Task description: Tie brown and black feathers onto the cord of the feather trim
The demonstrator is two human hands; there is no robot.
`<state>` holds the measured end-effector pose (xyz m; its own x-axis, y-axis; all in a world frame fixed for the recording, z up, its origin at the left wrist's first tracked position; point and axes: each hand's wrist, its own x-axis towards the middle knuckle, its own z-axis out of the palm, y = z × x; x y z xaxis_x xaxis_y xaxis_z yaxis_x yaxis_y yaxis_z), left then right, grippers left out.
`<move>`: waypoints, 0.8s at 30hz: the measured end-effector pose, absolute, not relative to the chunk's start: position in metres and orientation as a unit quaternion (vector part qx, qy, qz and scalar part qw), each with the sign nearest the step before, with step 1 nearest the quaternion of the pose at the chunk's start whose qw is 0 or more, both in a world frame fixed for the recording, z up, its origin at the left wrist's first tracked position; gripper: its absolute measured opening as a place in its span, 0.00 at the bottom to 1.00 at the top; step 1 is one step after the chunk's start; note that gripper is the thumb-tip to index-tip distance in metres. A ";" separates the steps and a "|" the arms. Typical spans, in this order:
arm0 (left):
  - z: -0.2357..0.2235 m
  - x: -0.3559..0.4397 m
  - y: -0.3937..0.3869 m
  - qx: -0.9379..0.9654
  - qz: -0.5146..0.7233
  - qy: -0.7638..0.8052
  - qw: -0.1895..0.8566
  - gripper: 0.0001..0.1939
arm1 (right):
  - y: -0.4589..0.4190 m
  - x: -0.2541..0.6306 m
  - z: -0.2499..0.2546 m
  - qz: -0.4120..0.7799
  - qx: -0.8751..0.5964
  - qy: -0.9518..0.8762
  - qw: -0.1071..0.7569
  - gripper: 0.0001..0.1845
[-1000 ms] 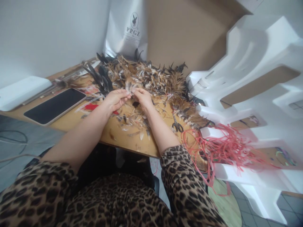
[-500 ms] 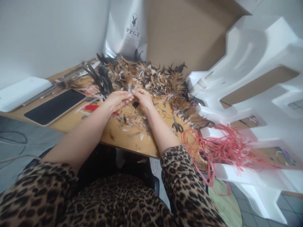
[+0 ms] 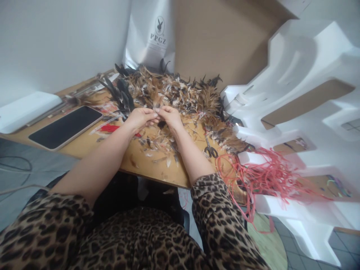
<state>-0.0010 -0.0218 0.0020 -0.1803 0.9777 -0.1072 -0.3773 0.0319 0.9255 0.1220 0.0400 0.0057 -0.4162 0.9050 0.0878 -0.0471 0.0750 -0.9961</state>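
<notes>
My left hand (image 3: 141,118) and my right hand (image 3: 169,115) meet over the table, fingertips pinched together. Between them they grip a small brown feather (image 3: 156,102) with a pale base, its tip pointing away from me. Just beyond my fingers spreads a heap of brown, white and black feathers (image 3: 177,88). A cluster of long black feathers (image 3: 123,99) lies beside my left hand. Below my hands, loose feather bits (image 3: 159,146) are scattered on the wooden table (image 3: 146,168). Whether more than one feather is in my fingers is hard to see.
A phone (image 3: 66,126) lies at the left, near a white box (image 3: 29,108). Black-handled scissors (image 3: 210,150) rest right of my right forearm. Tangled red ribbon (image 3: 270,176) hangs over white foam pieces (image 3: 303,210). A silver bag (image 3: 152,48) stands at the back.
My hands stay in nearly the same place, with the fingertips shifting slightly around the feather. Everything else looks unmoved.
</notes>
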 end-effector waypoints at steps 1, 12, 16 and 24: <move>0.002 -0.001 -0.022 0.329 0.615 0.464 0.547 0.04 | 0.039 0.122 0.006 0.575 -0.354 -0.613 0.410 0.16; 0.001 0.001 -0.022 0.350 0.608 0.471 0.535 0.02 | 0.038 0.123 0.006 0.581 -0.334 -0.618 0.410 0.16; 0.000 -0.004 -0.021 0.311 0.621 0.430 0.576 0.01 | 0.042 0.126 0.009 0.594 -0.317 -0.629 0.388 0.16; -0.001 -0.011 -0.018 0.230 0.631 0.387 0.632 0.04 | 0.042 0.140 0.022 0.328 -0.296 -0.845 0.302 0.16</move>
<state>-0.0105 -0.0184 -0.0010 -0.0960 0.9755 -0.1977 -0.6188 0.0971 0.7795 0.1401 0.0415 0.0220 -0.6429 0.6978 0.3159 0.3027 0.6102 -0.7321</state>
